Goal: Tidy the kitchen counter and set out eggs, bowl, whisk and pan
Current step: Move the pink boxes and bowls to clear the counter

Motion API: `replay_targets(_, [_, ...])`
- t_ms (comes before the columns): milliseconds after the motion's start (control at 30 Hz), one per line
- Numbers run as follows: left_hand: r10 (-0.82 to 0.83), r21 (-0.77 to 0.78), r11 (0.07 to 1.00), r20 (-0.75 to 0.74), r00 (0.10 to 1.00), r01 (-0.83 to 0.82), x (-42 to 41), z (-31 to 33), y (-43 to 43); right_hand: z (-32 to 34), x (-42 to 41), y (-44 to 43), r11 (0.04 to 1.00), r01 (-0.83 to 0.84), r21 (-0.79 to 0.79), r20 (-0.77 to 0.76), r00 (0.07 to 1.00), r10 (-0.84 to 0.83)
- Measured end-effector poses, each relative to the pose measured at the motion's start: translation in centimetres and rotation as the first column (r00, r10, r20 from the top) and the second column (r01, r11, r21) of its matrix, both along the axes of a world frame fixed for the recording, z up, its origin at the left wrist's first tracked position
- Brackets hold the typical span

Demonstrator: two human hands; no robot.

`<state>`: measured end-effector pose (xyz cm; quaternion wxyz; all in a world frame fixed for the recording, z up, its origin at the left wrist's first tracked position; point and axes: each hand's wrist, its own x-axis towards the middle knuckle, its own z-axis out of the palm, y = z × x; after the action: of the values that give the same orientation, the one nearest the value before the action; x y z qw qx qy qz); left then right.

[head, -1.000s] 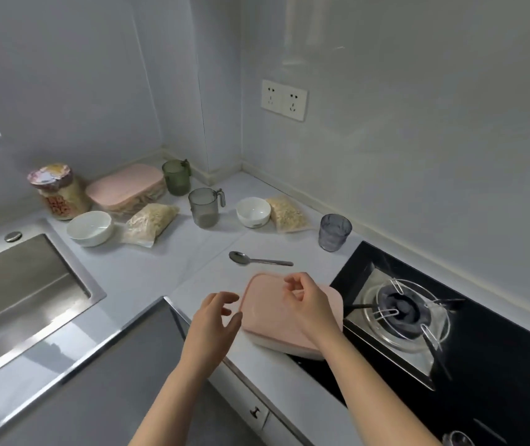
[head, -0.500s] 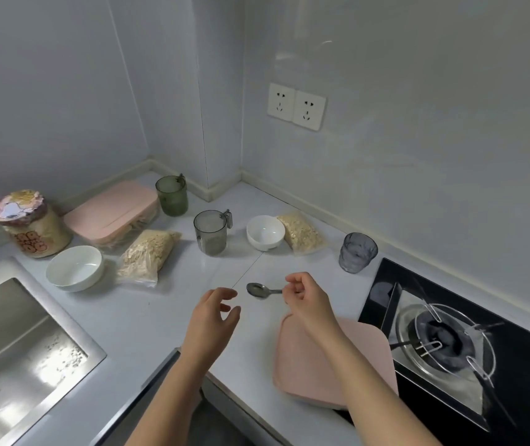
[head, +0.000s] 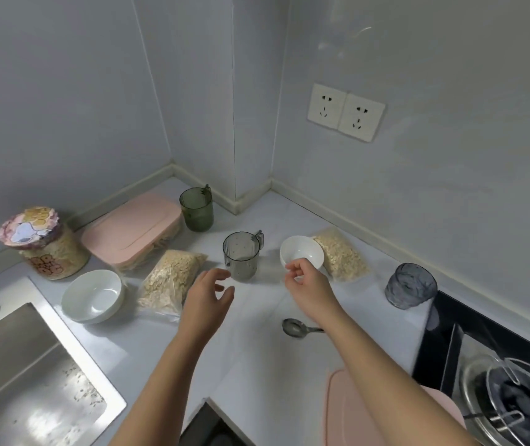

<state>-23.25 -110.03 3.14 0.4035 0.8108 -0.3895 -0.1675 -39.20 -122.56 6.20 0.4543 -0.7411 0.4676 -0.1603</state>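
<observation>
left hand [head: 205, 297]: fingers [head: 219, 273] loosely spread, empty, over bench [head: 257, 365] | right hand [head: 308, 284]: fingers [head: 292, 268] loosely curled, empty | small bowl [head: 302, 254]: on bench, 12 o'clock from right hand | large bowl [head: 93, 296]: 9 o'clock from left hand

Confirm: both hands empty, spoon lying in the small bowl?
No. The spoon lies on the counter, nearer than the small bowl, which looks empty. The left hand and right hand are both empty, as the head view shows.
</observation>
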Motion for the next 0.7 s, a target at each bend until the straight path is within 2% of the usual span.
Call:
replay_targets(200, [-0.058,0.037,0.998,0.110,0.992,0.055,8.3,0.1,-4.6,0.4,6.2,-1.7,0.999,0.008,-0.038,-0.014,1.000,-0.009])
replay_targets(400, [-0.171,0.239,0.966,0.319,0.932,0.095,16.4,0.1,-12.6,-0.3,9.3,-2.9,0.986,-0.035,-0.164,-0.127,0.992,0.014])
replay_targets(533, [-0.259,0.495,0.865,0.312,0.914,0.076,19.8,0.3,-16.2,-0.3,10.6,-3.2,0.936,-0.184,-0.299,-0.279,0.955,0.098])
replay_targets(600, [-0.293,0.588,0.807,0.322,0.900,0.053,21.0,0.0,-17.5,-0.2,11.2,-3.3,0.926,-0.263,-0.271,-0.370,0.917,0.152])
replay_targets(700, [-0.297,0.634,0.773,0.314,0.902,0.034,21.9,-0.4,-18.7,-0.5,12.5,-3.6,0.918,-0.346,-0.196,-0.492,0.844,0.213])
